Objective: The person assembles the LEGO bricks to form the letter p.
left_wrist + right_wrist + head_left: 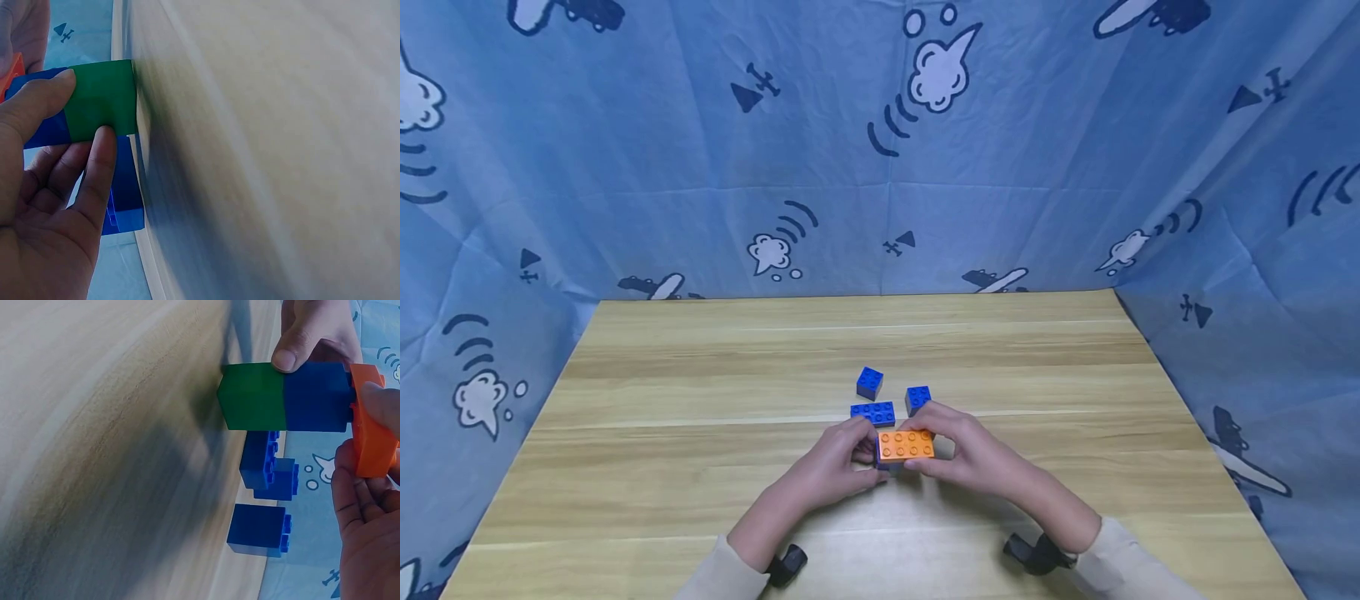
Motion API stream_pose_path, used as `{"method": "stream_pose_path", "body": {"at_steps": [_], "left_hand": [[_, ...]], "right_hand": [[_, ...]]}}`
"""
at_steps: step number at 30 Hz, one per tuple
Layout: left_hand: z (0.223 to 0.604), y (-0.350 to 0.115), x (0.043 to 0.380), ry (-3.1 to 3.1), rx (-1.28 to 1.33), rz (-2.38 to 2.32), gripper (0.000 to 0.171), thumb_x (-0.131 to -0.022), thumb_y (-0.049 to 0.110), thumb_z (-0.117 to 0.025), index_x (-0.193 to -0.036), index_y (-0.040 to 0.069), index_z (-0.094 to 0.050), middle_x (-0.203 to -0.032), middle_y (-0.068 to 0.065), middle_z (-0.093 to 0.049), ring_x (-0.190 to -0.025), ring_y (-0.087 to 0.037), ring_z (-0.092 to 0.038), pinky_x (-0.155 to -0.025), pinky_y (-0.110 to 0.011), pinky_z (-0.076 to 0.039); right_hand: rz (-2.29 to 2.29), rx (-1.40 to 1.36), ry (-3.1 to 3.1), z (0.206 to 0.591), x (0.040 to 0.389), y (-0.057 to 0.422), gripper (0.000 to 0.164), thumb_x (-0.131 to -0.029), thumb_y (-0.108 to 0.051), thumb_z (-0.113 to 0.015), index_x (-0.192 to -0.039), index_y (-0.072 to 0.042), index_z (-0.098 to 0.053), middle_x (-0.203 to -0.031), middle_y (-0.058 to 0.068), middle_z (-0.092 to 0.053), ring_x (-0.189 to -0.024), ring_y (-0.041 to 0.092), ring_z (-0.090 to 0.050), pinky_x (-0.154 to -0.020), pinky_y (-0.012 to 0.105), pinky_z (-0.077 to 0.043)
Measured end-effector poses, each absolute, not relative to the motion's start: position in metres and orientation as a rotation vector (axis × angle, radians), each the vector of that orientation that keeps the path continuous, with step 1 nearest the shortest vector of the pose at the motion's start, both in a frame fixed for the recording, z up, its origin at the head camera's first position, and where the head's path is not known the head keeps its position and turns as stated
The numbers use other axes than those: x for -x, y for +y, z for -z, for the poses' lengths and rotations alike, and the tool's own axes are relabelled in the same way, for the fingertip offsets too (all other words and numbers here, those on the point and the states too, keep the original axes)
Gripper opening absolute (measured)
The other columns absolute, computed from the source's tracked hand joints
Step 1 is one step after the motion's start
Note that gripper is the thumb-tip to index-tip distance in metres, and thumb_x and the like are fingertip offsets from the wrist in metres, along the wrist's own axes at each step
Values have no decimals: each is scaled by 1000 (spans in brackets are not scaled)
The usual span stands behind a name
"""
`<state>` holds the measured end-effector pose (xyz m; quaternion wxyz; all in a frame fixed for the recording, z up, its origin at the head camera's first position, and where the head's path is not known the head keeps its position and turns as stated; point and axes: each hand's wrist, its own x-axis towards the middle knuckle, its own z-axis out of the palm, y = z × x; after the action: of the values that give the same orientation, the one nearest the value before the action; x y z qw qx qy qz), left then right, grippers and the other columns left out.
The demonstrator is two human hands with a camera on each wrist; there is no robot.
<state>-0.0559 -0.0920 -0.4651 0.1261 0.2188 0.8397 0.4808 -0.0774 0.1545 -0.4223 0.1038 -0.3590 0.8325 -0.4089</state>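
Observation:
An orange brick [906,447] with two rows of studs is pinched between the thumb and fingers of my right hand [977,454]. Below it stands a stack made of a blue brick [317,397] on a green brick [253,397]. My left hand [827,467] grips this stack from the side, its thumb across the joint between blue and green. In the right wrist view the orange brick sits slightly tilted over the blue brick's studs, some of which show in a narrow gap. From above, orange hides most of the stack.
Just beyond the hands lie a long blue brick [872,414] and two shorter blue bricks, one farther back [869,382] and one near the right fingers [918,399]. The wooden table [700,367] is bordered by a blue patterned cloth [835,108].

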Motion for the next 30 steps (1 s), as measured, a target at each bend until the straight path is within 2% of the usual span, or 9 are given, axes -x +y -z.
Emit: {"method": "stream_pose_path", "body": {"at_steps": [11, 30], "left_hand": [[466, -92, 56, 2448, -634, -1390, 31, -82, 4, -86, -103, 4, -64, -107, -4, -68, -98, -16, -71, -85, -18, -63], [465, -92, 56, 2449, -623, -1377, 33, -82, 5, -87, -105, 5, -64, -109, -5, -68, -99, -18, -72, -87, -17, -63]], "right_hand": [[1154, 1051, 2462, 420, 79, 152, 34, -91, -25, -82, -123, -19, -72, -116, -6, -71, -101, 6, -62, -86, 35, -63], [1123, 1055, 2470, 420, 80, 152, 35, -92, -29, -81, -123, -18, -71, -112, -7, -70, -96, 5, -60, -80, 31, -62]]}}
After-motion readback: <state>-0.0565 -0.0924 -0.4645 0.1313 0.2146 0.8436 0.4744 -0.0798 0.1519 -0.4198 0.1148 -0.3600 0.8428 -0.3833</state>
